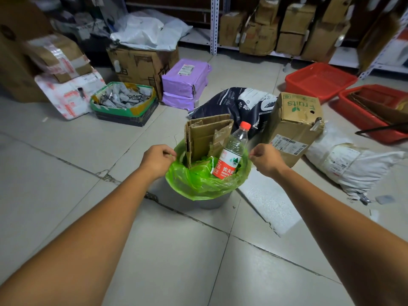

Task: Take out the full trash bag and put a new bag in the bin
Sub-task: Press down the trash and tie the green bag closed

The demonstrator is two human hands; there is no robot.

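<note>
Both my hands pinch the green trash bag (205, 184) at the bin (198, 200) rim: left hand (157, 161) and right hand (266, 160), each grip clamped on plastic.

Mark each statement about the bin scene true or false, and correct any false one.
1. The thin green plastic trash bag is folded over the rim of the grey round bin. True.
2. The clear plastic bottle with the red cap lies on the floor. False: it stands in the bag.
3. Both the left hand and the right hand pinch the bag's edge. True.
4. The brown folded cardboard sits in a red crate. False: it sticks out of the bag.
</note>
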